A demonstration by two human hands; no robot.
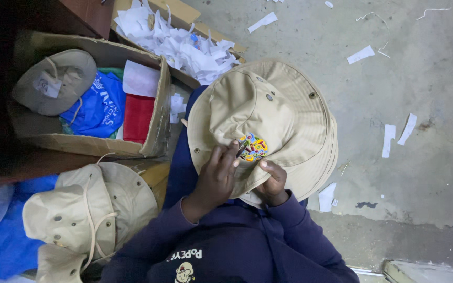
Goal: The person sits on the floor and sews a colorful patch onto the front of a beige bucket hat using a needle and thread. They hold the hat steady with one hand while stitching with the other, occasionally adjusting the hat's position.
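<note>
Dark blue sleeves frame your two hands at work on a tan brimmed hat (273,112) resting on your lap. Your left hand (216,178) lies flat on the crown with fingers spread, its fingertips touching a small colourful sticker (252,148). Your right hand (272,181) curls closed around the hat's brim just below the sticker, thumb on top. The sticker sits just beyond both hands, nearer the left fingertips. Left of your left hand, more tan hats (90,207) are stacked; beyond them stands a cardboard box (155,123) of fabric, with paper scraps (182,44) past it.
</note>
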